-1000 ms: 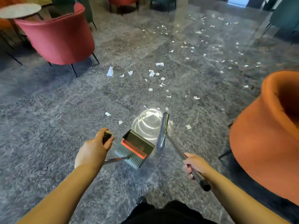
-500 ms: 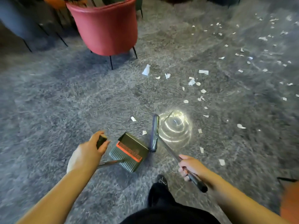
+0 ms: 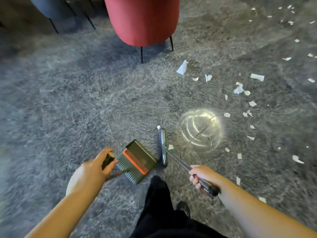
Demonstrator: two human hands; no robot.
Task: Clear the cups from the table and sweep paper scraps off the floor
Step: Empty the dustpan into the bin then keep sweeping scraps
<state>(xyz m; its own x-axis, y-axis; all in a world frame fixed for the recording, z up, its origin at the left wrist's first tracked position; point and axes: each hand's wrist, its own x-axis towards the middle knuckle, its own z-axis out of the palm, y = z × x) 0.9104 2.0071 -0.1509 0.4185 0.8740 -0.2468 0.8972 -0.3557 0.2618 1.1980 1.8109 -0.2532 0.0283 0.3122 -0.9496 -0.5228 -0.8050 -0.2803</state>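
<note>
My left hand (image 3: pixel 93 167) grips the black handle end of a dark green dustpan (image 3: pixel 137 160) with an orange comb strip, its pan low over the grey floor. My right hand (image 3: pixel 200 174) grips the metal handle of a broom (image 3: pixel 163 146), whose narrow grey head stands just right of the dustpan. Two small paper scraps (image 3: pixel 170 147) lie against the broom head. Several white paper scraps (image 3: pixel 182 67) are scattered over the floor to the upper right. No cups are in view.
A red armchair (image 3: pixel 142 19) on thin black legs stands at top centre, with a dark grey chair (image 3: pixel 51 7) to its left. A bright round light reflection (image 3: pixel 200 128) shines on the glossy floor. My dark trouser leg and shoe (image 3: pixel 159 200) are at the bottom.
The view has swung left and down: the red chair and the scraps shifted right, and the orange chair has left the frame. Both hands keep their grips; dustpan and broom head sit closer together.
</note>
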